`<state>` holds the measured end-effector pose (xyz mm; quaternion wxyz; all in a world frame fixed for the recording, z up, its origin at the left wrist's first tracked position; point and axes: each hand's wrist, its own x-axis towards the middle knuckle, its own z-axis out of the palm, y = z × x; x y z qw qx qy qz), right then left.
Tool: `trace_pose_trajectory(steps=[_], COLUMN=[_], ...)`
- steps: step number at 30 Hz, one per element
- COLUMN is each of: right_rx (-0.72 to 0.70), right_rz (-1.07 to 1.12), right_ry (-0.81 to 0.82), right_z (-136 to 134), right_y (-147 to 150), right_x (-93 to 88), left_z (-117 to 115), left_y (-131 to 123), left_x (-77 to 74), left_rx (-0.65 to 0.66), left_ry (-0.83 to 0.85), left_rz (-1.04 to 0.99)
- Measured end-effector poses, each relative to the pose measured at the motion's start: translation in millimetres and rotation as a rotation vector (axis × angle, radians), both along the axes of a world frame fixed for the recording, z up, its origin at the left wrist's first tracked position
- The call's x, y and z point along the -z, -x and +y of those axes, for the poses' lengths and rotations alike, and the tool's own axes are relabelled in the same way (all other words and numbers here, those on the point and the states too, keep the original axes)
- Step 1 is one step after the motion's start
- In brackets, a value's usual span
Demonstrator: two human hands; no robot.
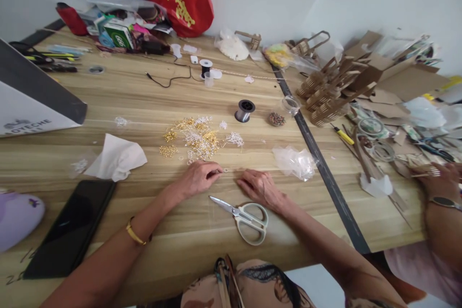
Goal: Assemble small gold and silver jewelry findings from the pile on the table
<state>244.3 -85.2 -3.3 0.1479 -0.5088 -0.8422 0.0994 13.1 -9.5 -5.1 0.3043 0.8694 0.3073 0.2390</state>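
My left hand (202,176) rests on the wooden table with thumb and forefinger pressed together. Right at its fingertips is a tiny ring (225,170); whether it is pinched or lies loose I cannot tell. My right hand (260,186) lies a little to the right, fingers curled inward and their tips hidden. Beyond my left hand spreads a pile of gold and silver jewelry findings (202,142), with a few small loose rings (190,155) close to its knuckles. White-handled scissors (249,219) lie below both hands, blades parted slightly and pointing left.
A wire spool (245,110), a bag of beads (276,119) and crumpled clear plastic bags (296,161) lie rightward. At left are a tissue (119,156) and a black phone (70,228). Small woven baskets (325,96) stand beyond a dark strip; another person's hand (442,178) is at far right.
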Motion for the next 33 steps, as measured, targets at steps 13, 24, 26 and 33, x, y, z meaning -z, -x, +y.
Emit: trace_pose_trajectory(steps=[13, 24, 26, 33], right_rx=[0.109, 0.078, 0.047, -0.018], right_rz=[-0.095, -0.551, -0.592, -0.634], right_ry=[0.023, 0.083, 0.081, 0.039], right_z=[47, 109, 111, 111], right_y=[-26, -26, -23, -29], right_x=[-18.9, -30.7, -28.9, -24.1], left_z=[2, 6, 7, 8], left_y=[2, 6, 6, 9], left_x=[4.3, 2.7, 3.3, 4.6], left_rx=[0.026, -0.007, -0.017, -0.037], left_ry=[-0.237, -0.251, -0.247, -0.218], left_rz=[0.042, 0.014, 0.018, 0.004])
